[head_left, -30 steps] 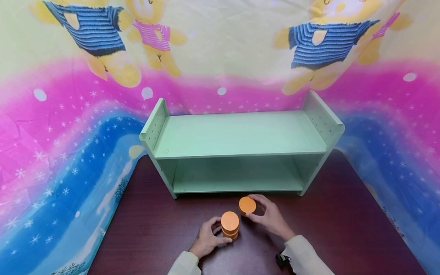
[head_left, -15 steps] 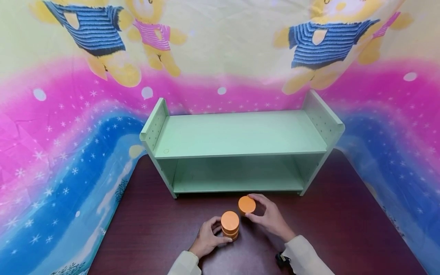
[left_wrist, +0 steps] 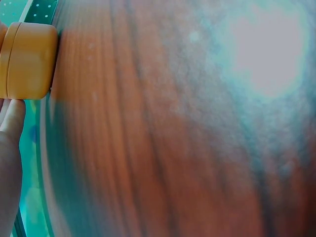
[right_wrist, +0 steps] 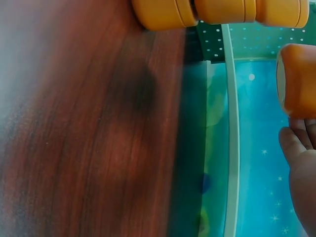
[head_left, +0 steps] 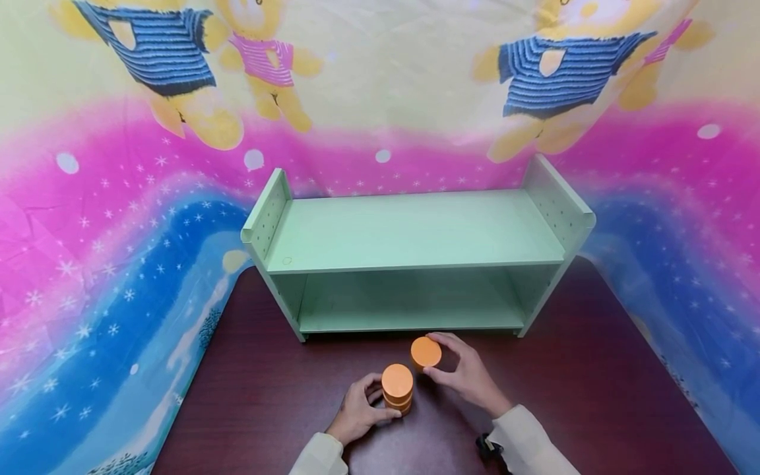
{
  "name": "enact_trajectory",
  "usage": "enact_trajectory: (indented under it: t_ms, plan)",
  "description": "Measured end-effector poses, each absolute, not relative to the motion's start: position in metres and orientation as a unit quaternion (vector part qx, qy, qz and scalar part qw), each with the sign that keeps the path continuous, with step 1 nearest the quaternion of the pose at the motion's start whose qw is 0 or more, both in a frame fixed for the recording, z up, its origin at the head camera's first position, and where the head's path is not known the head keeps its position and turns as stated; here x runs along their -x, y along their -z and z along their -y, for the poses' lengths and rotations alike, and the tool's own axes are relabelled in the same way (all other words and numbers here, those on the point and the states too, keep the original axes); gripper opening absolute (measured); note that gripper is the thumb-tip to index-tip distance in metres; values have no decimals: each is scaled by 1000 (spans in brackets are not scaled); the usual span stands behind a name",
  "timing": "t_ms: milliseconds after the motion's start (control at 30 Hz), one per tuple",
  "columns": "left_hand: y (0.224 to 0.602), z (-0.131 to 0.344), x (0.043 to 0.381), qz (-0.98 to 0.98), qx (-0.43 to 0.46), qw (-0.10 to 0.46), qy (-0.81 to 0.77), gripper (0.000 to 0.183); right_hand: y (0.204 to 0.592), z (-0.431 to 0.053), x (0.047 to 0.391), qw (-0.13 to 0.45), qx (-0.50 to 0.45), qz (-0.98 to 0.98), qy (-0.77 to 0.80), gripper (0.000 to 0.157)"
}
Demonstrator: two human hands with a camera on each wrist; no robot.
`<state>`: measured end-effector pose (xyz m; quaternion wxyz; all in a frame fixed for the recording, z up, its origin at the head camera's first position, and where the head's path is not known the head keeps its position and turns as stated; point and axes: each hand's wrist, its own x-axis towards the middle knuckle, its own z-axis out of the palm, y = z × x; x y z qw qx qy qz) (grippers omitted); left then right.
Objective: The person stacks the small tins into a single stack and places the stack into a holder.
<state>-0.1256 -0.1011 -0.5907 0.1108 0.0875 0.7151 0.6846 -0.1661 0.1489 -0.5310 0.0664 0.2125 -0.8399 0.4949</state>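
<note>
A stack of round orange lidded jars (head_left: 397,382) stands on the table near its front, three of them showing in the right wrist view (right_wrist: 219,10). My left hand (head_left: 359,410) grips the stack low down, thumb in front and fingers behind. In the left wrist view the bottom jar (left_wrist: 32,61) meets the tabletop. My right hand (head_left: 469,377) pinches another orange jar (head_left: 425,353) between thumb and fingers, just right of the stack and raised off the table. Its pale underside (right_wrist: 281,79) shows in the right wrist view.
Behind the hands a pale green two-tier shelf (head_left: 415,231) with raised sides stands on the dark red-brown wooden table (head_left: 249,409). A cloth backdrop (head_left: 380,79) printed with teddy bears hangs behind and along both sides.
My right hand and its jar have shifted very slightly up and left in the head view. The left hand and the stack have stayed in place.
</note>
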Motion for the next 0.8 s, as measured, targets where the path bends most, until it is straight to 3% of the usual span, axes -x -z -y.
enact_trajectory:
  t_ms: [800]
  plan:
    - [590, 101, 126, -717, -93, 106, -683, 60, 520, -147, 163, 92, -248, 836, -482, 59]
